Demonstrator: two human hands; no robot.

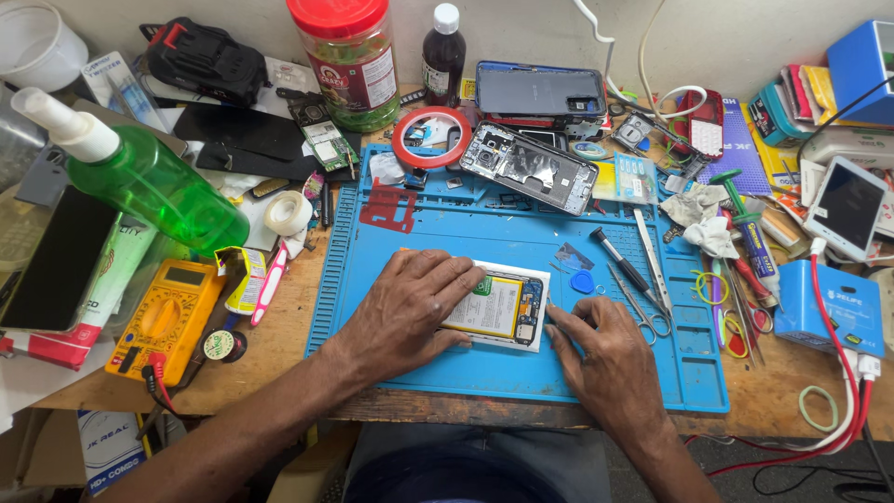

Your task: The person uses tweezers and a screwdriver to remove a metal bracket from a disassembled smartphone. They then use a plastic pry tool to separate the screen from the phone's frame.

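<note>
The opened phone (pixel 498 307) lies flat on the near part of the blue mat (pixel 521 373), pressed by the flat left hand (pixel 410 303); the right hand (pixel 605 349) touches its right edge. It is judged light, thin and fragile, best held by the edges.

The work mat (pixel 521 373) looked like matt blue rubber, ribbed along its edges; the bench (pixel 279 349) beneath it was bare, worn wood, rough at its front edge; the opened phone (pixel 503 307) showed a glossy white-and-yellow battery label in a smooth white plastic frame; the tweezers (pixel 652 261) and scissors (pixel 638 303) were shiny metal; the spray bottle (pixel 154 186) was clear, glossy green plastic; the multimeter (pixel 168 317) had a matt yellow plastic case; the tape roll (pixel 287 212) looked like dull, papery white.
</note>
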